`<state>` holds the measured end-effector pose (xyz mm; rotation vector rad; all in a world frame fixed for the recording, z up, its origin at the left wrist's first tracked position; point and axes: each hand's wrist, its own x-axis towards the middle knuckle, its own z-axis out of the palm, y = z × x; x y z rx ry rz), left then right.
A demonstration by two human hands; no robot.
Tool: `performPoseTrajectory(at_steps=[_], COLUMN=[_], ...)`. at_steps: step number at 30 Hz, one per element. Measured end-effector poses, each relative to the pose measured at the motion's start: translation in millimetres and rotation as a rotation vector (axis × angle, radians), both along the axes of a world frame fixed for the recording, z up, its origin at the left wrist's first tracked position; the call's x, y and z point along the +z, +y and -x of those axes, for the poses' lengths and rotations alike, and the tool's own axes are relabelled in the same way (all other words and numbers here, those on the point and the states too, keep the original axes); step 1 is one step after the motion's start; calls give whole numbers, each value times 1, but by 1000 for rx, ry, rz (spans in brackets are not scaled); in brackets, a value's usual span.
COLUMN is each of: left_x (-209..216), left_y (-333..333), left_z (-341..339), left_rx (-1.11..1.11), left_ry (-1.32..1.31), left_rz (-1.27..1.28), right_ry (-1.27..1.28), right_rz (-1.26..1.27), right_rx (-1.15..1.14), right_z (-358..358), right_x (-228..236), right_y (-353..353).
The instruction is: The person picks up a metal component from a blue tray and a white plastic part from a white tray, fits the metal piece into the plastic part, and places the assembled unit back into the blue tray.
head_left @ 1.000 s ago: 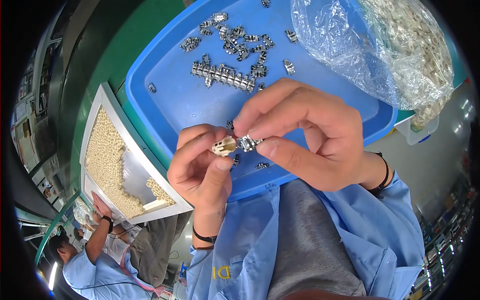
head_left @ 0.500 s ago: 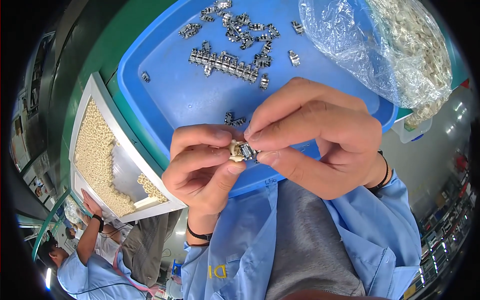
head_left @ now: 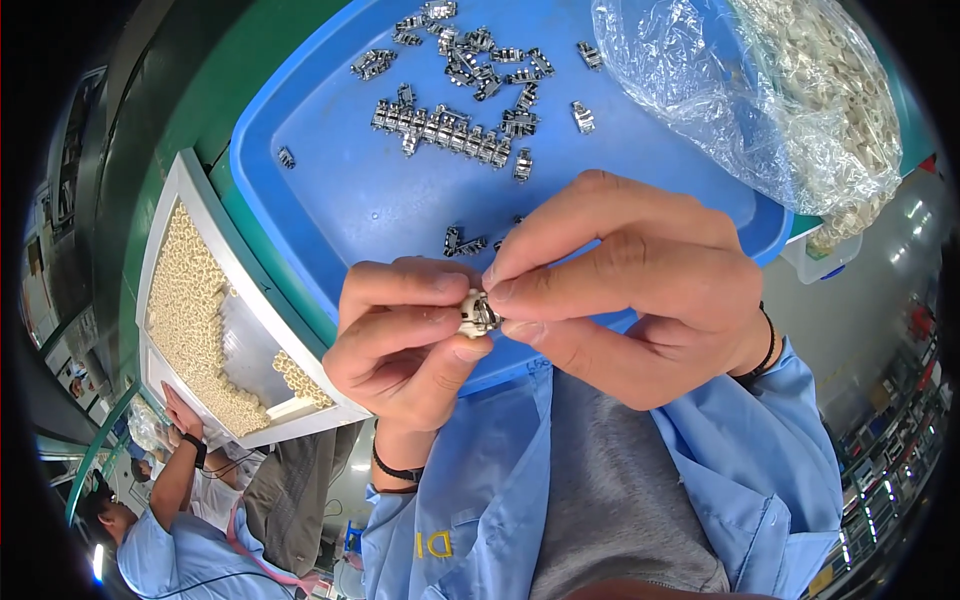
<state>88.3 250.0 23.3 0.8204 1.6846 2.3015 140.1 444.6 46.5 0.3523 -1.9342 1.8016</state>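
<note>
My left hand (head_left: 402, 335) pinches a small cream plastic ring-like part (head_left: 470, 318) between thumb and fingers, just in front of my body. Seated in its opening is a small silver-and-black metal piece (head_left: 486, 311). My right hand (head_left: 640, 295) comes from the other side, its thumb and fingertips closed at the metal piece and partly covering it. Both hands are over the near rim of a blue tray (head_left: 262, 190). Loose metal pieces (head_left: 464, 243) of the same kind lie in the tray just beyond my fingers.
A row of metal pieces (head_left: 440, 130) and a scattered heap (head_left: 480, 62) occupy the tray's far part. Clear plastic bags (head_left: 830, 110) of pale parts lean over its right side. Left stands a white-framed box (head_left: 270, 305) with cream rings (head_left: 190, 310); another person's hand (head_left: 182, 412) touches its edge.
The metal piece has gone from beside the cream part's opening into it. My right fingertips have closed in toward my left hand. The view has shifted slightly.
</note>
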Motion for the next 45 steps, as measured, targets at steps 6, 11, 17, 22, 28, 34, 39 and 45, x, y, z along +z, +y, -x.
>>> performPoseTrajectory(at_steps=[6, 11, 17, 22, 28, 34, 39, 45], left_x=[0, -1, -5, -15, -6, -9, -8, -8], left_y=[1, 1, -9, -11, -11, -17, -16, -14], left_z=[0, -2, -6, -1, 2, 10, 5, 5], left_rx=[-9, 8, 139, 144, 84, 7, 34, 5], left_ry=[60, 94, 82, 133, -87, -367, -458, -411], left_rz=[-6, 12, 173, 215, 62, -57, -88, -102], right_ry=[-25, 147, 24, -86, -363, -398, -73, -18], right_rz=[39, -121, -153, -304, -715, -1069, -1452, -1431], right_rx=[-17, -48, -75, -64, -390, -342, -401, -413], right_z=[-3, 1, -4, -13, -15, 19, 49, 61], right_x=[2, -9, -8, 1, 32, -7, -15, -7], right_y=[-2, -2, -8, 18, 163, 226, 248, 248])
